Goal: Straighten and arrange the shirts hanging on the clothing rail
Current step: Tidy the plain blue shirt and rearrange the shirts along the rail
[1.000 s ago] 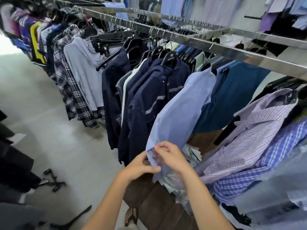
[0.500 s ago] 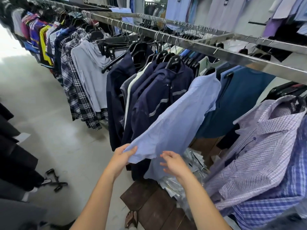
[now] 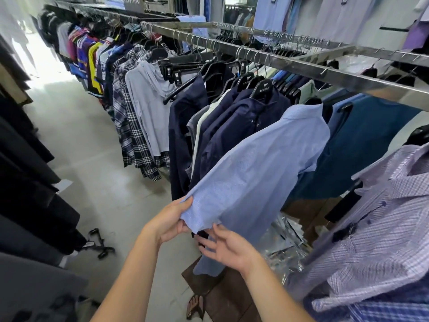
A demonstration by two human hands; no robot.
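Along the metal rail (image 3: 301, 66), toward its left end, a plaid shirt (image 3: 132, 135) and navy shirts (image 3: 232, 129) are hung; just right of them, the light blue shirt (image 3: 267, 170) is hung, its cloth stretched outward. Its free edge is pinched by the left hand (image 3: 169, 221), fingers curled over it, while the right hand (image 3: 228, 248) is held just beneath with fingers spread and loose, nothing gripped. Toward the right end, a lilac checked shirt (image 3: 371, 228) is hung.

A light blue shirt (image 3: 262, 173) hangs on the steel rail (image 3: 301, 67), its lower edge drawn out sideways and lifted. Close on its left hang navy shirts (image 3: 232, 126); to its right hangs a lilac checked shirt (image 3: 383, 224).
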